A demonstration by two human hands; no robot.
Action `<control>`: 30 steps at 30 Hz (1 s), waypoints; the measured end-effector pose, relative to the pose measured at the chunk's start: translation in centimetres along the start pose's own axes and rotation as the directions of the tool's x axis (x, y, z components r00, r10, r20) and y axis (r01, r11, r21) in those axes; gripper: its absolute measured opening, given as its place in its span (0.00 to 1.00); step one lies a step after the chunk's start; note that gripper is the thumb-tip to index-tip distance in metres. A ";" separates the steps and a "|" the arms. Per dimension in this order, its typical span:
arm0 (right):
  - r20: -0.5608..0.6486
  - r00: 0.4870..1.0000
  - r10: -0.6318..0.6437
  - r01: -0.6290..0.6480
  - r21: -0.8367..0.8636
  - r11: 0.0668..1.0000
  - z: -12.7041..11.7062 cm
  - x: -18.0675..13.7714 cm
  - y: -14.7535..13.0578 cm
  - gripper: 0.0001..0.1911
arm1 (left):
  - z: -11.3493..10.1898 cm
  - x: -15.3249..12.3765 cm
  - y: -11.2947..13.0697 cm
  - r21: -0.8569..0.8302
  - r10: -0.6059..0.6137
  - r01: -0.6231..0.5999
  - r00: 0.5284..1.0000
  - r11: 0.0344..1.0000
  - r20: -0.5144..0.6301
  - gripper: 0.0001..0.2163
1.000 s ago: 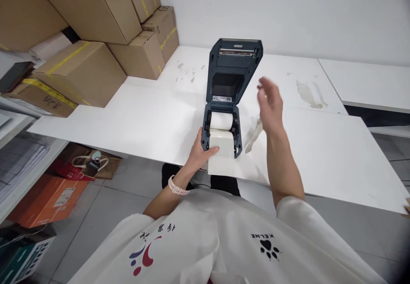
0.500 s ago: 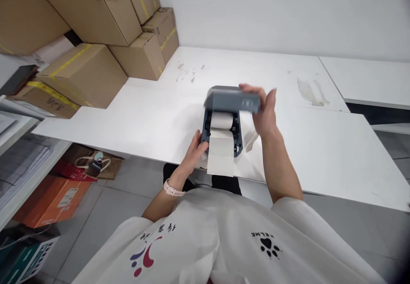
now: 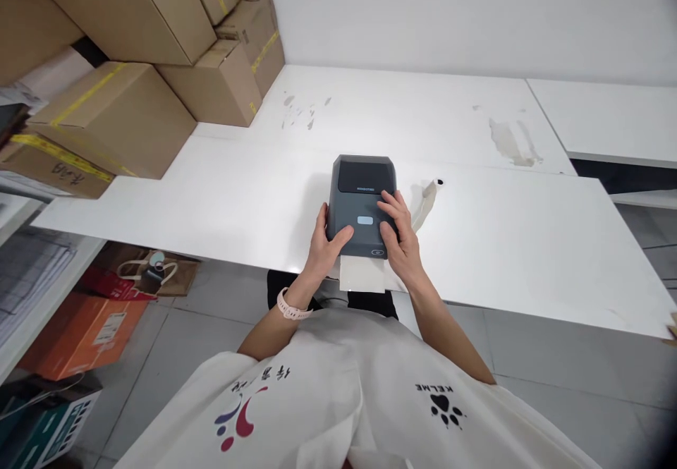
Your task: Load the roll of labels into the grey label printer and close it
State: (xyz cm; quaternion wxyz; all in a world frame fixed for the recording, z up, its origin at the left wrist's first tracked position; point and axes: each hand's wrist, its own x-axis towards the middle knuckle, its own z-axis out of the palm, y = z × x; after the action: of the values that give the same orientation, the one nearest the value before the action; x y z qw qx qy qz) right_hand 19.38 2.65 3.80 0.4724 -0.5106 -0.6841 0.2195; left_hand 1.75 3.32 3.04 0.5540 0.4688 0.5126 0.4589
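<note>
A dark grey label printer (image 3: 364,204) rests on the white table in front of me, with its lid down. A strip of white label paper (image 3: 362,275) sticks out of its near end and hangs past the table's edge. My left hand (image 3: 324,249) grips the printer's near left side, thumb on top and fingers along the side wall. On the opposite side my right hand (image 3: 403,243) holds the lid's near right part, its fingers bent over the top. The roll inside the printer is hidden by the lid.
Right of the printer lies a small paper roll (image 3: 434,185) with a loose strip. Cardboard boxes (image 3: 119,120) are stacked at the left of the white table (image 3: 508,243). An orange box (image 3: 84,331) stands low on the left, and a wall (image 3: 423,17) rises behind.
The printer's lid has come down from raised to closed, covering the roll inside. My right hand has moved down and towards me with it. My left hand stays on the printer's left side.
</note>
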 end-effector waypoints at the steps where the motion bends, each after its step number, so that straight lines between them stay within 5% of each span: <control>1: -0.013 1.000 -0.005 0.004 -0.003 1.000 0.1 -0.1 0.0 0.20 | 0.0 0.1 -0.2 0.006 0.018 -0.018 1.000 1.000 -0.011 0.43; 6: -0.058 0.998 0.007 -0.008 -0.026 1.000 0.6 -0.2 0.0 0.19 | -0.1 0.2 -0.8 0.010 0.078 -0.078 0.996 0.997 -0.035 0.40; 10: -0.068 0.998 0.007 -0.009 -0.027 1.000 0.7 -0.2 0.0 0.18 | -0.7 -3.2 -2.2 0.113 0.041 -0.026 0.991 0.993 -0.130 0.38; 12: -0.068 0.998 0.004 -0.008 -0.051 0.999 0.7 -0.2 0.1 0.17 | -1.0 -5.3 -3.1 0.165 -0.006 0.042 0.977 0.985 -0.215 0.27; 15: -0.068 0.998 0.004 -0.011 -0.101 0.995 0.7 -0.2 0.0 0.17 | -0.9 -6.8 -3.3 0.035 -0.223 0.223 0.975 0.974 0.010 0.19; 19: -0.086 0.996 -0.001 -0.006 -0.070 0.998 0.7 -0.3 0.0 0.16 | -0.3 -5.9 -1.1 -0.158 -0.389 0.436 0.885 0.886 0.257 0.22; 23: -0.066 0.998 -0.008 0.002 -0.091 0.996 0.6 -0.3 0.3 0.18 | -0.7 -5.5 -0.4 -0.115 -0.346 0.383 0.904 0.917 0.253 0.23; 27: 0.051 0.993 -0.109 0.119 -0.319 0.940 -0.2 -0.4 0.3 0.19 | -2.2 -6.4 -2.4 0.046 -0.324 0.324 0.907 0.945 0.269 0.24; 30: 0.123 0.982 -0.142 0.184 -0.486 0.854 -0.9 -0.3 -0.3 0.18 | -3.4 -6.5 -3.0 0.145 -0.216 0.202 0.973 0.969 0.086 0.23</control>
State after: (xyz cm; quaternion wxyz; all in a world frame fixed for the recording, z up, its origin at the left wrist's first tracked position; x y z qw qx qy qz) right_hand 20.00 2.09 4.32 0.3138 -0.5453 -0.7771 0.0168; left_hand -1.88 -3.33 0.88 0.5914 0.4715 0.5603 0.3377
